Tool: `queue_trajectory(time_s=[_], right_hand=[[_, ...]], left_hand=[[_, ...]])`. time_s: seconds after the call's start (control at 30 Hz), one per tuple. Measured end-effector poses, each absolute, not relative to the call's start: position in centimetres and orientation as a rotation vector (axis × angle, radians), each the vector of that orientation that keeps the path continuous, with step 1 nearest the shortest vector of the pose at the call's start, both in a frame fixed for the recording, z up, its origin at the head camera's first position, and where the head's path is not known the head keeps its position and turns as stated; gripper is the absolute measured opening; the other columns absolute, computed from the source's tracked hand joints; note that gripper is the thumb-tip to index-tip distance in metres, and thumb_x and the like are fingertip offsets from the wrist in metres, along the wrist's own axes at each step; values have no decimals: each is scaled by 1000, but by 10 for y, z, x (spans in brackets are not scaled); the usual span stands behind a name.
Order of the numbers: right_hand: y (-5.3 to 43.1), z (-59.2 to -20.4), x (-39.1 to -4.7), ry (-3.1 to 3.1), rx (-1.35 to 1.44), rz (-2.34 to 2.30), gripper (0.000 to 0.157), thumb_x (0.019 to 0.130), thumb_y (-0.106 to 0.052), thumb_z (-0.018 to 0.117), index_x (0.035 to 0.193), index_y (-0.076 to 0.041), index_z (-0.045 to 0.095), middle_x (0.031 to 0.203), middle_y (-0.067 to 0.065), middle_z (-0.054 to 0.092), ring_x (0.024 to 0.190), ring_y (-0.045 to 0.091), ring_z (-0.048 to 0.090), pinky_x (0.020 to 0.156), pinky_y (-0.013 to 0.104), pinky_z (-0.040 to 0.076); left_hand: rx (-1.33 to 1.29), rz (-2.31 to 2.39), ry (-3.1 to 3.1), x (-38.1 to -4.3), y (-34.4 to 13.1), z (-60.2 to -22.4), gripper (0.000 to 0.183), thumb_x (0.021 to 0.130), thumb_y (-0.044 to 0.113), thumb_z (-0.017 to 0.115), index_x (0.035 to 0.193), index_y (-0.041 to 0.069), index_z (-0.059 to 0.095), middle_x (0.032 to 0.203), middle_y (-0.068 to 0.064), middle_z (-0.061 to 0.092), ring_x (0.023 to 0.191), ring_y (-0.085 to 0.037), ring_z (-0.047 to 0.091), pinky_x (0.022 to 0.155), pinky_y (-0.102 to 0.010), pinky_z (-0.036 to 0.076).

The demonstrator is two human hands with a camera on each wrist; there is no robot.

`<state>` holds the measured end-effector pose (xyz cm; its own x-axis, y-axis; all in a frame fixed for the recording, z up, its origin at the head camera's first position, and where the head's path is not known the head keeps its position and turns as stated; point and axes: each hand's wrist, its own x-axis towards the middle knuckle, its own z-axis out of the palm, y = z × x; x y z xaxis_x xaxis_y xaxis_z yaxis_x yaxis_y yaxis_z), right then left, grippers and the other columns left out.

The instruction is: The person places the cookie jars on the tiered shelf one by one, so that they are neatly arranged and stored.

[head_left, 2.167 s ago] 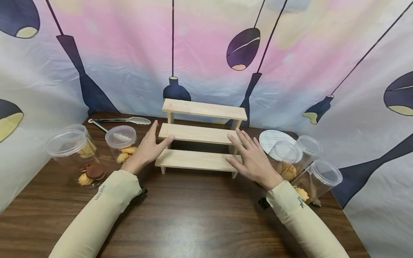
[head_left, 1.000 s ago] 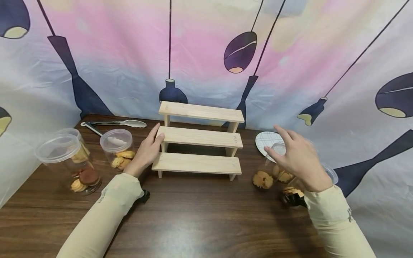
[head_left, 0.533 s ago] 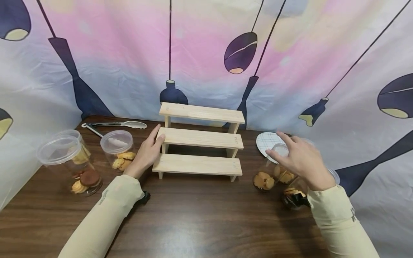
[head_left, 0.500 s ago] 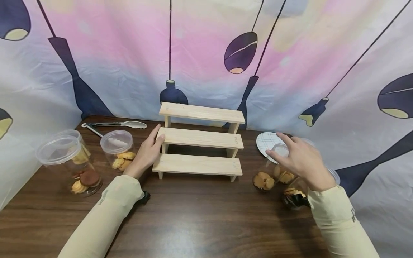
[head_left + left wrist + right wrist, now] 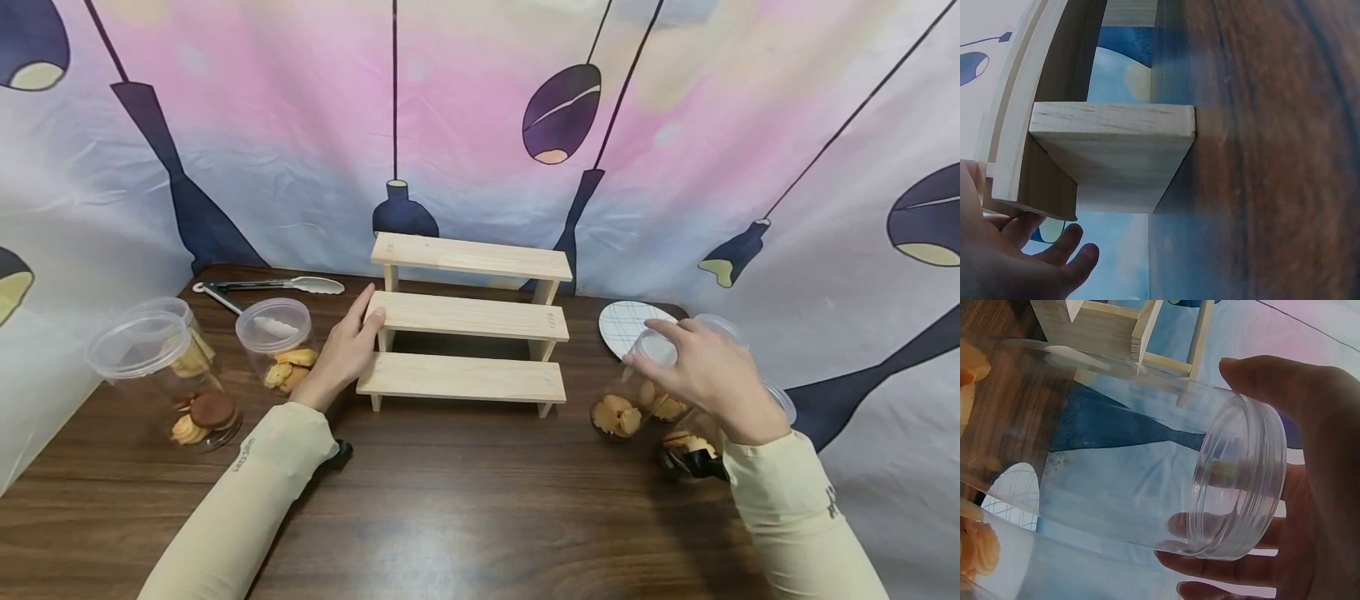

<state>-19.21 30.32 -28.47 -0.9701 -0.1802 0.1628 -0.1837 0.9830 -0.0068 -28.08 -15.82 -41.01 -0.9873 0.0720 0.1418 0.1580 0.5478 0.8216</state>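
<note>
A three-step wooden display stand [image 5: 465,379] stands mid-table. My left hand [image 5: 341,354] grips the left end of its middle step, thumb on top; in the left wrist view, some fingers curl below the board end [image 5: 1047,200]. At the right, my right hand [image 5: 712,379] grips the lid end of a clear plastic cookie jar [image 5: 617,417] from above. The right wrist view shows its thumb at one side of the clear lid [image 5: 1241,481] and fingers round the other. Brown cookies lie at the jar's bottom. Two more cookie jars stand by it, partly hidden by this hand.
Several lidded jars of cookies, one a short jar [image 5: 277,342] and one a tall jar [image 5: 142,350], stand at left. Metal tongs [image 5: 277,285] lie behind them. A round checked plate [image 5: 622,321] is at back right. A printed curtain [image 5: 480,125] closes off the table's back.
My right hand left the stand's right side for the right-hand jars, then lowered and closed its fingers round one lid. My left hand settled on the middle step's end.
</note>
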Motion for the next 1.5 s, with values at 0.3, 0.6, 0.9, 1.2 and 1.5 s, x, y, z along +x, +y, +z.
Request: queue_trajectory(time_s=[0.3,0.6,0.9,1.2,1.5], right_hand=[[305,-290,-191,-2955,274,56,73,90,-71,52,139,-17,58,123,22,61,105,41,59,68,65,48],[304,-294,-191,-2874,308,98,70,89,-66,59,135,-14,63,111,20,64,96,38,62,66,61,49],[291,-258,-204,-2849,277,184,75,89,-71,54,142,-18,57,131,24,57,110,44,58,75,68,48],[261,-211,-233,-2787,270,259,74,89,-72,52,145,-24,54,137,25,54,119,44,53,82,70,44],[228,-166,-260,-2749,314,342,70,89,-68,53,146,-27,53,141,19,52,119,41,53,91,65,44]], left_hand=[[-187,-1477,-2687,-279,-157,-411,65,103,60,28,161,38,9,165,-12,19,149,-41,20,118,-60,18],[-160,-1491,-2701,-277,-157,-413,65,103,61,28,160,39,8,165,-12,19,149,-41,20,117,-60,19],[-153,-1439,-2687,-277,-158,-415,65,103,60,29,161,36,11,164,-11,22,148,-41,23,117,-60,20],[-170,-1434,-2701,-279,-161,-412,65,103,61,27,161,37,8,165,-12,20,148,-41,21,117,-61,20],[-170,-1464,-2688,-281,-158,-410,65,102,63,28,160,41,8,164,-11,21,148,-41,22,117,-60,20]])
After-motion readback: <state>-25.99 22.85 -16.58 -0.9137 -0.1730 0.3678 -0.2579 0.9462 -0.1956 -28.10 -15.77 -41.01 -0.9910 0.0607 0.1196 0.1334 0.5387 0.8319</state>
